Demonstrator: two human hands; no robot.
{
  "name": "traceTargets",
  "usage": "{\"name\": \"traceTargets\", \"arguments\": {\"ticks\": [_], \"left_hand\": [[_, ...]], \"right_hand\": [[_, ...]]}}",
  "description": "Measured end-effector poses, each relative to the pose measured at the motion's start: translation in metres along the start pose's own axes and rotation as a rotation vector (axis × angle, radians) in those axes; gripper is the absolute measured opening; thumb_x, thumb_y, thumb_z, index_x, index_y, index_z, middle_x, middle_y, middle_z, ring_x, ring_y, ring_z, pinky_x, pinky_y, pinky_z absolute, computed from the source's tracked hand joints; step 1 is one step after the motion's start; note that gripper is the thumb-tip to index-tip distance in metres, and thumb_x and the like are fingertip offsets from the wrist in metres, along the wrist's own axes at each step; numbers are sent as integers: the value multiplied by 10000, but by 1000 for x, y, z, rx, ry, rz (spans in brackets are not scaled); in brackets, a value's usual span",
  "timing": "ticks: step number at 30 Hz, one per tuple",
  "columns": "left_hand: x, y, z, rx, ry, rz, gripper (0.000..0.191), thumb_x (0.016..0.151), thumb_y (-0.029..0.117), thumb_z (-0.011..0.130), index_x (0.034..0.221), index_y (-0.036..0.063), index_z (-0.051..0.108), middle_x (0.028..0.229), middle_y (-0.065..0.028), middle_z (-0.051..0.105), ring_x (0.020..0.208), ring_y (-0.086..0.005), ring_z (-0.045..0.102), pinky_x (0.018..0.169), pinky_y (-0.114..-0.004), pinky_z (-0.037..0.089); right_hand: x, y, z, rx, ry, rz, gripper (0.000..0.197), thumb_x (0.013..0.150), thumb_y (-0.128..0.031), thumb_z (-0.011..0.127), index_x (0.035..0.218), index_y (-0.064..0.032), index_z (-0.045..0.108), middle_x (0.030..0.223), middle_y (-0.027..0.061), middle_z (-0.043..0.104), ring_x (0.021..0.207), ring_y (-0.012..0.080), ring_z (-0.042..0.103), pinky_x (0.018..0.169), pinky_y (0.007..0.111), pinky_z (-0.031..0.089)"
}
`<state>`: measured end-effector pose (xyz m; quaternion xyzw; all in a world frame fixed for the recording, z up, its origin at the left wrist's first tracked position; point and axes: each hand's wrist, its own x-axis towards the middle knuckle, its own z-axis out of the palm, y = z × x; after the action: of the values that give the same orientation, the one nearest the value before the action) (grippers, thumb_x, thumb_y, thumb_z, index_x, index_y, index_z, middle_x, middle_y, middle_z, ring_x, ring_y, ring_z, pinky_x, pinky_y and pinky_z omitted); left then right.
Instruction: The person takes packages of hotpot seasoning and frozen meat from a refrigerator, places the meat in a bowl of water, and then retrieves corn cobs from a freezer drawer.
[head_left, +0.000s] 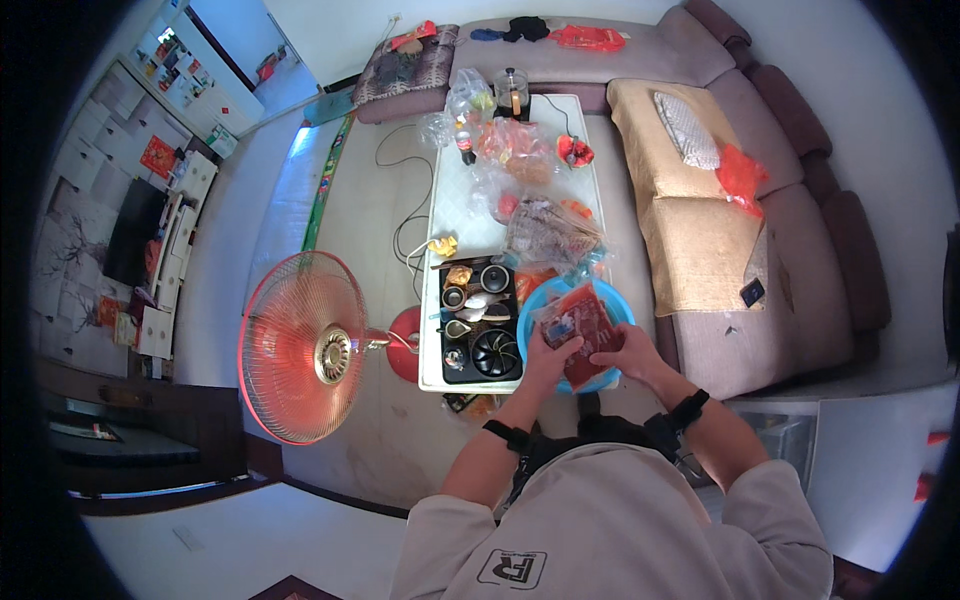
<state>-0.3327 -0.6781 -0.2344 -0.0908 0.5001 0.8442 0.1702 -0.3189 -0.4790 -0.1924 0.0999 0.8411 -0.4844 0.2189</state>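
Both my hands hold a clear plastic packet with red contents (582, 334) above a round blue plastic basin (622, 300). My left hand (550, 358) grips its left side, and my right hand (628, 355) grips its right side. What lies in the basin is mostly hidden by the packet and hands. Just left of the basin, a black tea tray (480, 372) bears a dark lidded teapot (495, 278), small cups and a round black fan-like piece (496, 352). A clear plastic bag with bundled thin sticks or skewers (551, 232) lies beyond the basin.
The long white table (465, 202) also bears plastic bags, a dark drink bottle (465, 144), a glass jug (511, 91) and a cut red fruit (575, 151). A red standing fan (304, 347) is at the left. A sofa (795, 255) runs along the right and far sides.
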Motion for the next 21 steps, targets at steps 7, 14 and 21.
{"name": "traceTargets", "arguments": {"ticks": [7,14,21], "left_hand": [[25,-28,12,-13,122,-147,549,828,69,726,1324,35,493,1206,-92,608,1076,-190,607,916,-323,510],[46,-65,15,-135,128,-324,417,930,165,625,1320,53,530,1206,-67,631,1076,-203,628,946,-347,501],[65,-121,0,-237,138,-535,382,1001,261,533,1327,62,549,1220,-84,648,1060,-217,651,937,-361,518]], "right_hand": [[24,19,-6,439,-79,134,510,721,-217,869,1105,10,621,1038,109,691,923,215,665,832,342,538],[32,59,-3,624,-152,212,504,780,-116,823,1207,6,584,1095,105,673,969,203,666,857,362,555],[44,87,7,648,-157,331,456,811,-101,793,1209,-12,588,1099,93,667,948,221,672,796,388,576]]}}
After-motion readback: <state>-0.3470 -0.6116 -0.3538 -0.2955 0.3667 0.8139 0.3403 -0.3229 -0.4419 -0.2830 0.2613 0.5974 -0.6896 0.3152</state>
